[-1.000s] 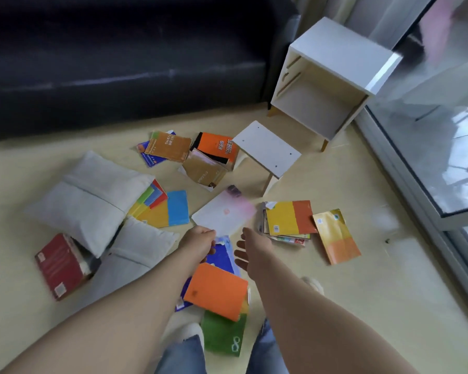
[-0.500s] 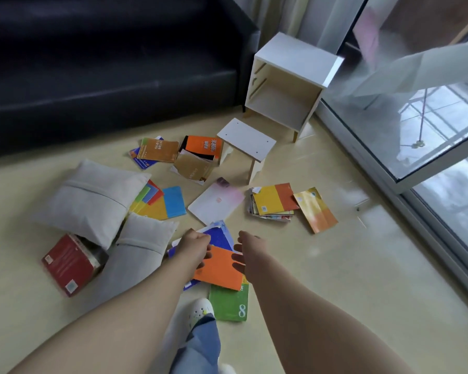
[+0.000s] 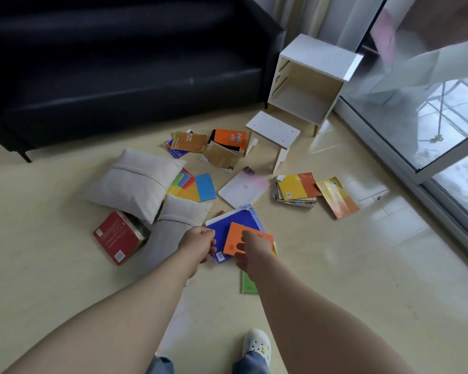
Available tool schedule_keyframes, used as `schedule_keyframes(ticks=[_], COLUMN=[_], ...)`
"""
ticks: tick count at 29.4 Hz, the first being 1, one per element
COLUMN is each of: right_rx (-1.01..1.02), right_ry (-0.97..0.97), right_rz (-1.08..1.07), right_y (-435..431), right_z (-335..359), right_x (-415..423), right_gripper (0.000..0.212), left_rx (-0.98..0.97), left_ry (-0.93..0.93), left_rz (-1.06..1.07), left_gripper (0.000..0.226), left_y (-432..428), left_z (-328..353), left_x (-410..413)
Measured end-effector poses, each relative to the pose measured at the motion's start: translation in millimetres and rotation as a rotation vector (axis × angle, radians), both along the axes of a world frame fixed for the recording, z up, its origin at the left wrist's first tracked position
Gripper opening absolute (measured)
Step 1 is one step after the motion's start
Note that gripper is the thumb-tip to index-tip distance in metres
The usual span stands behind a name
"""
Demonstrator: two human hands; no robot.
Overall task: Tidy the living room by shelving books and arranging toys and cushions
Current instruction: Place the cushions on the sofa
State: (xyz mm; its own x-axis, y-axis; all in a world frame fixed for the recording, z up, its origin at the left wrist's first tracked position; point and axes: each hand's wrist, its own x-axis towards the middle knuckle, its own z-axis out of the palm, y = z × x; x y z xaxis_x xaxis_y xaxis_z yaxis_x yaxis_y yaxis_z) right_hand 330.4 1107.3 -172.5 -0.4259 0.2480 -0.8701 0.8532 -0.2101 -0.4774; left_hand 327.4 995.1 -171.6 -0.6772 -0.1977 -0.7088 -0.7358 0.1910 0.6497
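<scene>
Books lie scattered over the pale floor. My left hand (image 3: pixel 196 242) hangs with curled fingers at the left edge of a blue book (image 3: pixel 227 225); I see nothing held in it. My right hand (image 3: pixel 251 249) is spread, relaxed, over an orange book (image 3: pixel 233 230) that lies on the blue one. A green book (image 3: pixel 249 286) pokes out under my right wrist. Two grey-white cushions (image 3: pixel 135 182) (image 3: pixel 173 222) lie to the left, one partly on a red book (image 3: pixel 116 236). An open white cabinet (image 3: pixel 316 52) stands at the back right.
A black sofa (image 3: pixel 119 76) fills the back. A small white stool (image 3: pixel 272 129) stands before the cabinet. More books: a white one (image 3: pixel 242 188), a yellow-red stack (image 3: pixel 297 186), a yellow-orange one (image 3: pixel 337 197), orange and brown ones (image 3: pixel 231 137) (image 3: pixel 189 141). A glass door (image 3: pixel 430 117) runs along the right.
The view has pulled back and swung left. Both hands have come together over the orange and blue books, the right hand now covering the orange one's lower part.
</scene>
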Motion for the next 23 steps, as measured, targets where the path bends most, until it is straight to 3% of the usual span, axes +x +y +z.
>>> schedule_keyframes(ticks=[6,12,23], right_rx=[-0.076,-0.092,-0.088], right_ry=[0.009,-0.025,-0.046], right_rz=[-0.012,-0.005,0.004], right_y=[-153,-264,-375], right_z=[4,-5,-23], right_x=[21,14,-74], right_gripper=[0.016,0.032,0.015], left_rx=[0.007,0.021,-0.010], left_ry=[0.013,0.003,-0.012], left_rz=[0.021,-0.010,0.014], left_gripper=[0.013,0.011,0.018], left_y=[-154,-266,-387], left_z=[-13,-13,-19], left_x=[14,9,-81])
